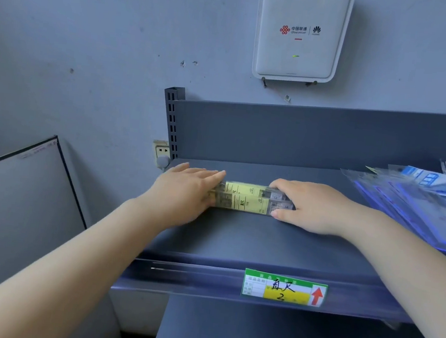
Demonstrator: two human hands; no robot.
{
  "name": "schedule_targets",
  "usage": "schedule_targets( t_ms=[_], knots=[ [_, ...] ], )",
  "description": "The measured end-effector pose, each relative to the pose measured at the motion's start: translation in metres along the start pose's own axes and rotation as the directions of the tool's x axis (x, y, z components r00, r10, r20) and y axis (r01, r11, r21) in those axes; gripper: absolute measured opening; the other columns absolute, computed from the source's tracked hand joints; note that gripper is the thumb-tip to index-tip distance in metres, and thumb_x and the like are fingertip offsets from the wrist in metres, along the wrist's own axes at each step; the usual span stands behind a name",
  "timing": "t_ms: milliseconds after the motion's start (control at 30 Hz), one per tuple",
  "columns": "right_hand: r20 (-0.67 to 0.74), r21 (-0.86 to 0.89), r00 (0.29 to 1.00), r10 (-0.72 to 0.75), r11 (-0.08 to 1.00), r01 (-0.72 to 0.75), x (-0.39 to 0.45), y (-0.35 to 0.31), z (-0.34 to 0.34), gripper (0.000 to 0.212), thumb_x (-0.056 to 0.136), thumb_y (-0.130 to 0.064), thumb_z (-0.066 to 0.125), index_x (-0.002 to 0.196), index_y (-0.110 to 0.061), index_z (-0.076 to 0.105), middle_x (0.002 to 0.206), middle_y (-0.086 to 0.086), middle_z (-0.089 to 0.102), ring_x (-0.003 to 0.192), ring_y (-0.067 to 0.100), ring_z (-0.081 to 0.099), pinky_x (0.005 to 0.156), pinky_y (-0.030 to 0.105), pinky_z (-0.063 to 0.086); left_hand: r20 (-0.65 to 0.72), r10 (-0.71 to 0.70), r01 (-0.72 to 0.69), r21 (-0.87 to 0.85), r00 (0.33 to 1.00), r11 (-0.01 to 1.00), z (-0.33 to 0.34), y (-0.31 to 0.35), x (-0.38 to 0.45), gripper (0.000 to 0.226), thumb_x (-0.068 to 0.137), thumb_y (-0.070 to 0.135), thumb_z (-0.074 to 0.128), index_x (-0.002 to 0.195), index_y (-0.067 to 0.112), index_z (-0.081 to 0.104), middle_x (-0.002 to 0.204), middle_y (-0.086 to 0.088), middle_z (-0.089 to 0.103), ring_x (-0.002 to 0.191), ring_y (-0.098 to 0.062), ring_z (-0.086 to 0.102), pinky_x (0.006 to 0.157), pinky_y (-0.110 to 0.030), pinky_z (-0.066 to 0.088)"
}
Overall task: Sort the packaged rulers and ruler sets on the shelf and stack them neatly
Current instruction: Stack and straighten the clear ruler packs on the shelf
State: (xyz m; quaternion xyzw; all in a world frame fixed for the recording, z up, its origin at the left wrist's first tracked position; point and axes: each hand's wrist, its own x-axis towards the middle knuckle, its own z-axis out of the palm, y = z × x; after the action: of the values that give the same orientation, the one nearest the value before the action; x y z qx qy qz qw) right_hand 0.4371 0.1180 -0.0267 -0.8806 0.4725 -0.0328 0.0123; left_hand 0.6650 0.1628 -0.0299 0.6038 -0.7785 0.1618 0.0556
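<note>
A small stack of packaged rulers (249,199) with yellow labels lies flat on the dark grey shelf (249,243), near its left end. My left hand (186,189) lies with straight fingers against the stack's left end. My right hand (314,206) covers the right end, fingers curled over the top and thumb at the front edge. A loose heap of blue and clear ruler-set packets (421,206) spreads over the right of the shelf.
The shelf's back panel (302,138) rises behind the stack, with a slotted upright post (172,119) at the left corner. A green and yellow price tag (283,286) sits on the front rail. A white router (299,33) hangs on the wall above. A framed board (21,191) leans at left.
</note>
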Motion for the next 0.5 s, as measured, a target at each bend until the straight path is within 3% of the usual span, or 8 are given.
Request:
schedule_targets(
  t_ms=[33, 67, 167, 200, 333, 433, 500],
  knots=[
    [0.002, -0.005, 1.0, -0.003, 1.0, 0.003, 0.0, 0.0, 0.0, 0.032, 0.092, -0.042, 0.047, 0.12, -0.026, 0.042, 0.106, -0.005, 0.057, 0.094, 0.018, 0.054, 0.08, 0.034, 0.045, 0.076, -0.03, 0.029, 0.007, 0.997, 1.0, 0.004, -0.001, 0.001, 0.052, 0.098, 0.04, 0.039, 0.147, 0.029, 0.026, 0.151, 0.009, 0.034, 0.138, -0.014, 0.032, 0.114, -0.031, 0.022],
    [0.001, -0.011, 1.0, -0.005, 1.0, 0.005, 0.001, 0.0, 0.0, 0.032, 0.092, -0.042, 0.047, 0.12, -0.026, 0.042, 0.105, -0.006, 0.057, 0.094, 0.018, 0.054, 0.08, 0.034, 0.045, 0.057, -0.038, 0.04, -0.035, 0.998, 0.999, 0.002, -0.001, 0.002, 0.053, 0.098, 0.039, 0.04, 0.148, 0.03, 0.024, 0.152, 0.011, 0.032, 0.139, -0.011, 0.029, 0.114, -0.029, 0.019],
    [-0.002, -0.015, 1.0, 0.002, 1.0, -0.002, 0.002, 0.001, 0.001, 0.032, 0.092, -0.042, 0.047, 0.12, -0.027, 0.042, 0.105, -0.006, 0.058, 0.093, 0.018, 0.053, 0.079, 0.034, 0.045, -0.211, -0.061, 0.034, -0.13, 0.976, 0.991, -0.011, -0.002, 0.004, 0.055, 0.095, 0.036, 0.048, 0.147, 0.029, 0.029, 0.149, 0.01, 0.038, 0.137, -0.014, 0.034, 0.112, -0.029, 0.021],
    [0.0, -0.014, 1.0, 0.002, 1.0, -0.002, 0.002, 0.001, 0.0, 0.032, 0.092, -0.042, 0.047, 0.121, -0.027, 0.042, 0.106, -0.006, 0.058, 0.093, 0.018, 0.053, 0.08, 0.034, 0.045, -0.217, -0.057, 0.03, -0.128, 0.974, 0.991, -0.012, -0.001, 0.003, 0.057, 0.095, 0.036, 0.05, 0.147, 0.028, 0.029, 0.149, 0.009, 0.037, 0.138, -0.014, 0.034, 0.113, -0.03, 0.019],
    [0.026, -0.024, 1.0, 0.01, 1.0, -0.009, 0.004, 0.0, -0.002, 0.036, 0.092, -0.044, 0.047, 0.124, -0.028, 0.041, 0.11, -0.005, 0.058, 0.099, 0.019, 0.053, 0.083, 0.035, 0.045, 0.094, 0.043, -0.042, -0.012, 0.995, 0.999, 0.004, 0.002, 0.001, 0.057, 0.099, 0.037, 0.039, 0.15, 0.027, 0.016, 0.156, 0.012, 0.019, 0.144, -0.006, 0.018, 0.117, -0.031, 0.004],
    [0.015, -0.032, 1.0, 0.007, 0.999, -0.006, 0.004, 0.001, -0.001, 0.036, 0.092, -0.043, 0.047, 0.124, -0.026, 0.041, 0.108, -0.005, 0.058, 0.099, 0.019, 0.053, 0.083, 0.035, 0.045, -0.07, -0.015, 0.007, -0.11, 0.997, 0.994, -0.002, -0.006, 0.006, 0.058, 0.098, 0.037, 0.04, 0.15, 0.027, 0.016, 0.157, 0.012, 0.016, 0.144, -0.006, 0.014, 0.117, -0.029, 0.004],
    [0.012, -0.029, 1.0, 0.008, 1.0, -0.007, 0.004, 0.001, 0.0, 0.037, 0.092, -0.044, 0.047, 0.124, -0.027, 0.041, 0.109, -0.005, 0.058, 0.098, 0.019, 0.054, 0.082, 0.035, 0.045, -0.05, -0.01, 0.006, -0.075, 0.999, 0.997, 0.002, -0.002, 0.007, 0.059, 0.099, 0.039, 0.034, 0.151, 0.023, 0.012, 0.159, 0.006, 0.011, 0.146, -0.011, 0.011, 0.118, -0.032, 0.005]
  ],
)
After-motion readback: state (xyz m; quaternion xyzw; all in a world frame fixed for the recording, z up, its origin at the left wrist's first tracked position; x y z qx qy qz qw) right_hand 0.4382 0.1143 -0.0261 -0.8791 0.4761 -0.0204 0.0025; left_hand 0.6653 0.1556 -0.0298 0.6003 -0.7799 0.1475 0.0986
